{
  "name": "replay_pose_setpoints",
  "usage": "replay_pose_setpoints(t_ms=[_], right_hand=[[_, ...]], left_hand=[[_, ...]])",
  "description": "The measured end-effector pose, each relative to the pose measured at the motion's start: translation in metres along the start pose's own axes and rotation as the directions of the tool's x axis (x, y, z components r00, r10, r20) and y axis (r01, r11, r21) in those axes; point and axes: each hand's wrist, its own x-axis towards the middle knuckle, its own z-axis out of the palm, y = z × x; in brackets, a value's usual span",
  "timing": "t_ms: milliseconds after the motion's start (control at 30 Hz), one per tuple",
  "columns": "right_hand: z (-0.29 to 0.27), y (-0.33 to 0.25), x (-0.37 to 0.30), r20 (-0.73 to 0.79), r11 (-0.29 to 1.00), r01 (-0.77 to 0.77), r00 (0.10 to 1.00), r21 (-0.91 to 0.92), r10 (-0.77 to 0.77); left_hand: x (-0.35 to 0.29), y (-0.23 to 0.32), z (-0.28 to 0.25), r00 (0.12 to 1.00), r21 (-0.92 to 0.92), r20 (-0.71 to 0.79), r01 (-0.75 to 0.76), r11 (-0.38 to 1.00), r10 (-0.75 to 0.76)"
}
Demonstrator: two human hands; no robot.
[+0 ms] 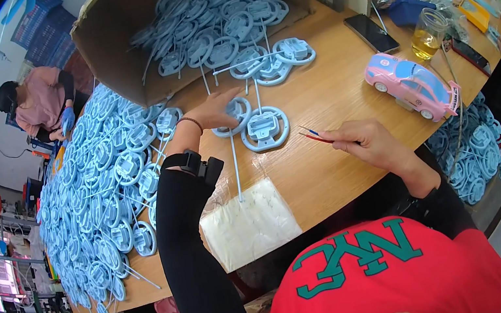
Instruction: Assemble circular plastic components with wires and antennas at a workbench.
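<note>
While left hand (214, 111) spreads fingers over light-blue wheel (247, 116), right hand (364, 139) pinches slim red-and-blue piece (319, 138); looks like pick-up step, next wants secure rim grip.

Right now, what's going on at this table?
At a wooden table, a person's left grip is over a blue plastic wheel; whether it is closed on it is unclear. The right grip pinches a thin red and blue item. More wheels lie in a cardboard box and in a big heap at left. A pink toy car stands at right.
</note>
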Motion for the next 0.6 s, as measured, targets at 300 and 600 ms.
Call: replay_pose_setpoints(t_ms=[300,600], right_hand=[[-0.004,0.007,-0.004,-0.032,0.999,0.009,0.999,-0.045,-0.010],[0.002,-0.019,0.013,-0.041,0.978,0.161,0.985,-0.130,-0.167]], left_hand=[[-0.065,0.025,-0.037,0.874,-0.541,-0.485,-0.276,0.794,-0.026],[-0.064,0.084,0.059,0.904,-0.925,-0.375,-0.381,0.012,-0.206]])
